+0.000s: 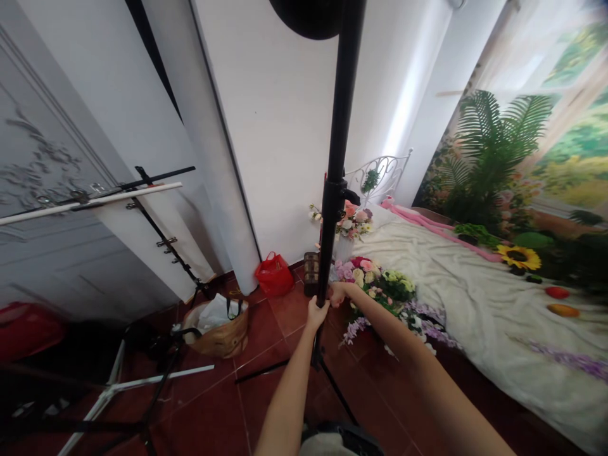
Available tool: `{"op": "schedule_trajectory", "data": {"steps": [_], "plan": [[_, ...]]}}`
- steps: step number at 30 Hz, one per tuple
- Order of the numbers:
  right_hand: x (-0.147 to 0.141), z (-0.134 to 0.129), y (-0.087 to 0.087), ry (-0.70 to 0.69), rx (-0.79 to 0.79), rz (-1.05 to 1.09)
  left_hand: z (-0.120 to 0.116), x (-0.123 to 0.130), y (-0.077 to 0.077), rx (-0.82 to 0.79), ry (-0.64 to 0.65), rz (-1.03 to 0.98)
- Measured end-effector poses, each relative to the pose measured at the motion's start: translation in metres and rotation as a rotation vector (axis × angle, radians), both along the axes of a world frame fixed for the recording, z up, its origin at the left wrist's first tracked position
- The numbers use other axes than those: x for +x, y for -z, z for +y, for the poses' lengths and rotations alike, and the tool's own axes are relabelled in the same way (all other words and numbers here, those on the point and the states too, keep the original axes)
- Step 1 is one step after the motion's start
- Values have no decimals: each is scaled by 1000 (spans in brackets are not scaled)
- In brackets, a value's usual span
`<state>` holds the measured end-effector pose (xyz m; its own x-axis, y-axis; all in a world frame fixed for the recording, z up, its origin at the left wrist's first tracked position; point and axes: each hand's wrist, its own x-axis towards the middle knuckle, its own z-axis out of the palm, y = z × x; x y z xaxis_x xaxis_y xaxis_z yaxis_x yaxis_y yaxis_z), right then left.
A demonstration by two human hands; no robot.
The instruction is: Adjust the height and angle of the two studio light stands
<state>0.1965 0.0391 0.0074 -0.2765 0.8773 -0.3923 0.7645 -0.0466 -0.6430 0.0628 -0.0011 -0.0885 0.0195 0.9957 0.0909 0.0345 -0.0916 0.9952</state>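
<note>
A tall black stand [338, 126] rises through the middle of the view, its legs spread on the red tiled floor. My left hand [317, 310] is closed around the lower part of its pole. Close beside it on the right, slightly higher, my right hand [337, 294] has its fingers closed at the pole; its grip is partly hidden. A black collar with a knob [350, 196] sits on the pole above both hands. At the top edge, a dark round object [306, 16] shows beside the pole.
Flowers [375, 278] and a bed with a cream cover [475, 304] are on the right. A red bag [274, 276], a small chest [311, 272] and a woven basket [223, 335] stand on the floor. White and black stand parts [107, 392] lie at left.
</note>
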Motion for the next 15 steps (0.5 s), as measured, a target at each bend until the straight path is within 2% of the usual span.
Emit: {"op": "schedule_trajectory", "data": {"steps": [3,5,9,11,15], "plan": [[11,-11,0,-21,-127,26,0,0,1,15,-4,14],[22,-25,6,4,-171,127,1,0,2,14,-5,13],[34,-58,37,245,-246,662,1,1,3,20,-6,1],[31,-70,56,369,-213,863,1,1,5,14,-12,0],[11,-80,80,534,-58,1036,1,3,6,-6,-18,-4]]}}
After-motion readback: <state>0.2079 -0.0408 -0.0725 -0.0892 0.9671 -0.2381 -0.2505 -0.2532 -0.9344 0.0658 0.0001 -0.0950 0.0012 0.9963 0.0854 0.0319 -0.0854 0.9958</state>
